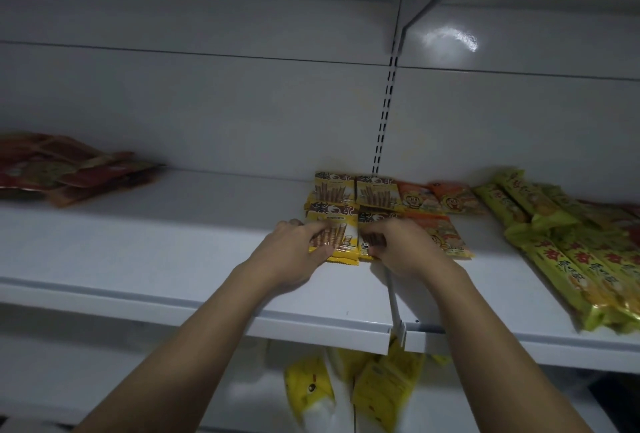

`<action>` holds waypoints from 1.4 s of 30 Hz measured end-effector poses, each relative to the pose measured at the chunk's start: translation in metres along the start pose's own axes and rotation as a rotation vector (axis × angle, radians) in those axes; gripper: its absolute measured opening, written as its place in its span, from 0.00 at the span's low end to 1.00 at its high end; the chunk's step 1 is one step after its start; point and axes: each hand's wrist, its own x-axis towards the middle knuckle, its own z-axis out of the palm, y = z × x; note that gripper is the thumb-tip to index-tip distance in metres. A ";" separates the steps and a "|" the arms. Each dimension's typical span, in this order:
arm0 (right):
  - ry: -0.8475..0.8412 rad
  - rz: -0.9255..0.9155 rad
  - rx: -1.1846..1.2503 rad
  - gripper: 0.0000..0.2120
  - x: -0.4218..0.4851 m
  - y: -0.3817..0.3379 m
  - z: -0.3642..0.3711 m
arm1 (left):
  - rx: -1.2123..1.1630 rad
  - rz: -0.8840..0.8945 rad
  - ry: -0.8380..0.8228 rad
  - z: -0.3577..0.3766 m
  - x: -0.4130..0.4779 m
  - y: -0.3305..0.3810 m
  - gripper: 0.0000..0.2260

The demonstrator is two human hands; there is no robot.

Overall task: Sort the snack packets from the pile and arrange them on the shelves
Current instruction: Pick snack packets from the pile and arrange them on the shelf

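Note:
Both of my hands reach onto a white shelf [173, 259]. My left hand [294, 252] pinches a yellow wafer-stick packet [343, 242] at its left edge, thumb below and fingers on top. My right hand [401, 249] grips the neighbouring yellow packet [367, 242], which it mostly covers. Two more yellow packets [356, 190] lie in a row just behind these. Orange snack packets [436, 214] lie to the right, touching the yellow ones.
Long green packets [568, 252] are stacked at the far right of the shelf. Red packets [69, 169] lie at the far left. A white divider bar [393, 297] marks the shelf joint. Yellow packets [346, 387] lie on the shelf below.

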 end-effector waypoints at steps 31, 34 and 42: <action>0.044 -0.552 0.147 0.34 0.079 -0.391 0.067 | 0.254 -0.543 0.423 -0.177 -0.238 -0.251 0.28; 0.034 -0.592 0.151 0.34 0.081 -0.430 0.081 | 0.276 -0.598 0.443 -0.187 -0.265 -0.273 0.28; 0.052 -0.645 0.113 0.33 0.086 -0.504 0.100 | 0.291 -0.672 0.477 -0.212 -0.310 -0.316 0.28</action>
